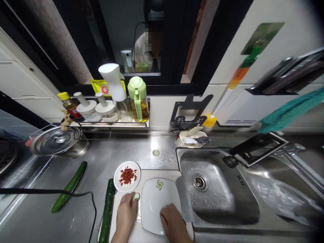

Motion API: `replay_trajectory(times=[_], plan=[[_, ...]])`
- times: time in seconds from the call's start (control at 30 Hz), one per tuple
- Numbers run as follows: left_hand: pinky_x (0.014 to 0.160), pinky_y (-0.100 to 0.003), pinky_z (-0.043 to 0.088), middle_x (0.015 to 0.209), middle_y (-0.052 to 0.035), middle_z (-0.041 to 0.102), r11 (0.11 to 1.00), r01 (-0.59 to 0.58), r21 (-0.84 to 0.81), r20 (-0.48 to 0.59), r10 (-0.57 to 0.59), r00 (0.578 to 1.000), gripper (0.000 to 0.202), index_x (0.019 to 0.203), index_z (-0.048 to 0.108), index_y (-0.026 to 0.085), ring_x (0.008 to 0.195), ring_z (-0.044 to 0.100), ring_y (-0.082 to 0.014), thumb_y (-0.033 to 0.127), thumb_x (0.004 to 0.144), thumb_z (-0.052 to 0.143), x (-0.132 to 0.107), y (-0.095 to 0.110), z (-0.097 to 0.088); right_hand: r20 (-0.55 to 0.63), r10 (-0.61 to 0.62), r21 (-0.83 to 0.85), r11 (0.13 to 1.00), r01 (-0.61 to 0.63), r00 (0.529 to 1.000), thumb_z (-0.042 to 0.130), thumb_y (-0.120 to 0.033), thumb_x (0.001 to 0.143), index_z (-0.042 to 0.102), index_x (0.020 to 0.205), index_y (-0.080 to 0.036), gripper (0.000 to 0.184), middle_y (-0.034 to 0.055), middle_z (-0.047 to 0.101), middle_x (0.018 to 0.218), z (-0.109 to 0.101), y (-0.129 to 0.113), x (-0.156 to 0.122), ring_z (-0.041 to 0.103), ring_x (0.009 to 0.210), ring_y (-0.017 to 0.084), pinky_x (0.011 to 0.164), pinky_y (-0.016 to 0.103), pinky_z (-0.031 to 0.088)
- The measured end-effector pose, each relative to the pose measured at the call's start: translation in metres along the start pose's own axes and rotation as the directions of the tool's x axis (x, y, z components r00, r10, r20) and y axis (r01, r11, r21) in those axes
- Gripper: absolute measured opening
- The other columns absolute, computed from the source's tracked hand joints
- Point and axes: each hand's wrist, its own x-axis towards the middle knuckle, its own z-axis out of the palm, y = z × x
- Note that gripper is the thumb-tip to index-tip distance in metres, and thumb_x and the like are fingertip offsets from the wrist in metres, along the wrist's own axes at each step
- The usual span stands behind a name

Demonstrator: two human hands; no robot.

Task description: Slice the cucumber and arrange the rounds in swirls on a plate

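Note:
My left hand rests on the white cutting board, its fingertips pinched on a small cucumber slice beside the square white plate. My right hand lies on the near right part of that plate, fingers curled on its surface. A whole cucumber lies along the board's left edge. A small round dish of chopped red chilli stands just beyond my left hand. A cleaver blade lies flat at the plate's right side.
A second cucumber and a black cable lie on the steel counter to the left. The sink opens to the right. A rack of oil and seasoning bottles stands at the back, a pot lid at far left.

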Motion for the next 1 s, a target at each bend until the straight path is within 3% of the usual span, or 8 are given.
replay_trajectory(times=[0.27,0.43,0.67,0.83,1.0], plan=[[0.082,-0.035,0.048,0.098,-0.0075,0.068,0.998,-0.021,-0.053,-0.005,0.021,1.0,0.028,0.095,0.065,0.02,0.091,0.063,-0.0226,0.03,0.078,0.045,-0.001,0.002,-0.001,-0.029,0.006,0.015,1.0,-0.006,1.0,0.044,-0.011,0.084,0.057,0.079,-0.02,0.016,0.0042,0.059,0.085,0.005,0.001,-0.002,0.051,0.085,0.02,0.078,0.034,0.038],[0.069,-0.028,0.047,0.079,-0.002,0.069,0.995,0.017,-0.099,0.016,-0.016,1.0,0.019,0.076,0.064,0.022,0.07,0.062,-0.0179,0.032,0.077,0.047,0.001,0.004,-0.005,-0.021,0.015,0.061,0.998,-0.014,1.0,0.046,-0.011,0.083,0.056,0.076,-0.02,0.015,0.0041,0.059,0.084,0.004,-0.002,-0.001,0.051,0.085,0.02,0.077,0.033,0.038],[0.054,-0.02,0.038,0.056,0.0037,0.056,0.953,0.075,-0.293,0.228,-0.006,0.974,0.018,0.07,0.064,0.018,0.053,0.049,-0.0111,0.034,0.071,0.055,0.002,0.025,-0.011,-0.108,-0.008,0.236,0.971,0.034,0.994,0.051,-0.008,0.077,0.059,0.081,-0.02,0.015,0.0022,0.059,0.082,-0.004,-0.014,0.014,0.05,0.083,0.018,0.077,0.03,0.038],[0.053,-0.02,0.034,0.056,0.0034,0.054,0.893,0.146,-0.425,0.409,0.046,0.911,0.019,0.068,0.066,0.017,0.054,0.045,-0.0097,0.035,0.067,0.061,0.0,0.048,0.0,-0.188,-0.002,0.311,0.948,0.062,0.982,0.053,-0.011,0.077,0.061,0.084,-0.019,0.014,0.0035,0.06,0.083,-0.015,-0.02,0.023,0.052,0.084,0.019,0.078,0.032,0.038],[0.051,-0.02,0.03,0.052,0.0063,0.049,0.826,0.274,-0.492,0.51,0.018,0.86,0.025,0.067,0.064,0.016,0.05,0.04,-0.0074,0.039,0.06,0.068,0.003,0.061,0.013,-0.226,0.104,0.368,0.93,-0.014,0.969,0.05,-0.014,0.079,0.062,0.076,-0.02,0.014,0.0033,0.062,0.077,-0.022,-0.011,0.02,0.054,0.081,0.019,0.075,0.032,0.039]])
